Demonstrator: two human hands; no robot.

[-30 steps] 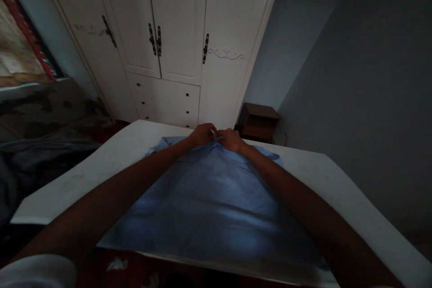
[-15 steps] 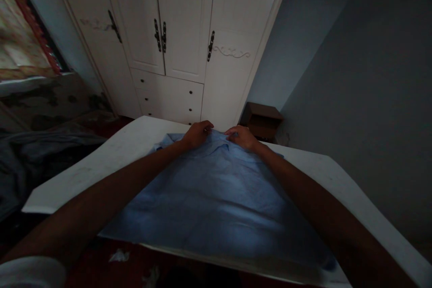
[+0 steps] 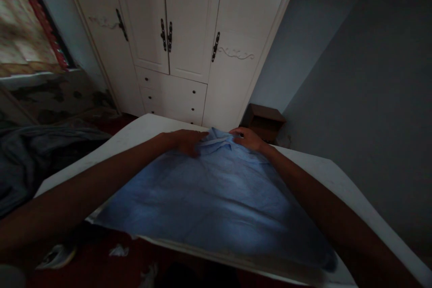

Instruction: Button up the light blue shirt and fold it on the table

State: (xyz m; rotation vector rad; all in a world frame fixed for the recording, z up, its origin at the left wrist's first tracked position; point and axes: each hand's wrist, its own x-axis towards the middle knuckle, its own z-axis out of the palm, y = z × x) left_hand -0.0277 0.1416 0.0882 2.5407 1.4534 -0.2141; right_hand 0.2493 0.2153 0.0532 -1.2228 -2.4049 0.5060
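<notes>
A light blue collared shirt lies spread over a white table, its collar at the far edge and its hem towards me. At the left side of the collar rests my left hand, fingers stretched out and thumb apart, touching the cloth. My right hand pinches the right side of the collar between thumb and fingers. Part of the collar stands slightly raised between the two hands. My forearms cover the shirt's side edges in part.
The white table has a far edge close to a white wardrobe with dark handles. Dark cloth is heaped at the left. A brown cabinet stands beyond the table. A shoe and white scraps lie on the red floor.
My left hand has let go of the collar's middle and moved left, its fingers opening out over the cloth. The right hand stays at the collar. The view has shifted slightly.
</notes>
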